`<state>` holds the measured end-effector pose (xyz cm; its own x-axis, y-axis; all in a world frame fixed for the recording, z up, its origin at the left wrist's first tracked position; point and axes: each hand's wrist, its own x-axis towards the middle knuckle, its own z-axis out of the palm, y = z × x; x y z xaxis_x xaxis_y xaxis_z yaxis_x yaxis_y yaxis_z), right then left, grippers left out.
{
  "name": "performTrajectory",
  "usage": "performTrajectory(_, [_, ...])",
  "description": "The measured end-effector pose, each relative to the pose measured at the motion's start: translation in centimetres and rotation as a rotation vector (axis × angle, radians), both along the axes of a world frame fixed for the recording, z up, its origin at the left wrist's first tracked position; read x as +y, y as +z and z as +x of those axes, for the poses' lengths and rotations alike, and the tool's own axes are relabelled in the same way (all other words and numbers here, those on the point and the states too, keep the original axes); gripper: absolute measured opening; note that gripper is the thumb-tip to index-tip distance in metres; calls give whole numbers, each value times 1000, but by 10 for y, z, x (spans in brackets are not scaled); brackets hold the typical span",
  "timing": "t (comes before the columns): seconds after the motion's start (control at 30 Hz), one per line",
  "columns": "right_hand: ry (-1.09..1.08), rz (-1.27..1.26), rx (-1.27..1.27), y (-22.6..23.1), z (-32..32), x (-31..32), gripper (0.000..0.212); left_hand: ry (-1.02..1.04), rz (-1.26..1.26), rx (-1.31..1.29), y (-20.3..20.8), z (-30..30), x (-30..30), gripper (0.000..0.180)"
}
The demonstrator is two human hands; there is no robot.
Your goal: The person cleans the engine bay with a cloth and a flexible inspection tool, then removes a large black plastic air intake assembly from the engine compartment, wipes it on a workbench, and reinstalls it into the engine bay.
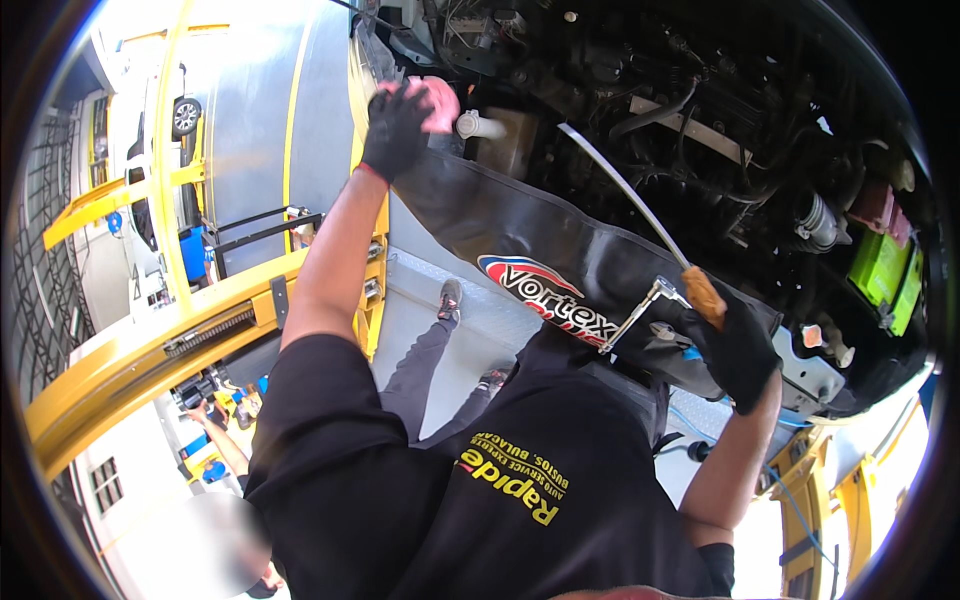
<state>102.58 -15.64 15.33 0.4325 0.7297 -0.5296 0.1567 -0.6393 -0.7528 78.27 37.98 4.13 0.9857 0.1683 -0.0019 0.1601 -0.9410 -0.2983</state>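
Black gloves cover both my hands over an open engine bay [690, 110]. My left hand [395, 130] is closed on a pink cloth [437, 104] at the bay's far left corner, beside a white-capped pipe [482, 126]. My right hand [738, 345] grips a long, thin metal blade with a wooden handle [706, 296]; its tip points up and left over the engine. Close to that hand is a chrome ratchet wrench [634, 318] in front of the black fender cover [470, 200]. Whether my right hand also touches the ratchet I cannot tell.
A bright green battery [880, 268] sits at the bay's right side. Yellow lift beams [150, 335] run along the left, and another yellow post [805, 510] stands at lower right. Another person's arm [222, 438] shows at lower left, near tools and bottles.
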Motion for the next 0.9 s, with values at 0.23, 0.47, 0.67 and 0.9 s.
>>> performTrajectory(0.23, [264, -160, 83, -21, -23, 61, 52, -218, -9, 257, -5, -5, 15, 41])
performTrajectory(0.47, [331, -200, 130, -30, -34, 77, 53, -252, -133, 458, 16, 3, -35, 47])
performTrajectory(0.67, [278, -194, 111, -35, -37, 71, 49, -339, -157, 555, 3, -8, -32, 45])
performTrajectory(0.9, [267, -154, 75, -38, -46, 67, 45, -170, -77, 498, -15, -17, -34, 51])
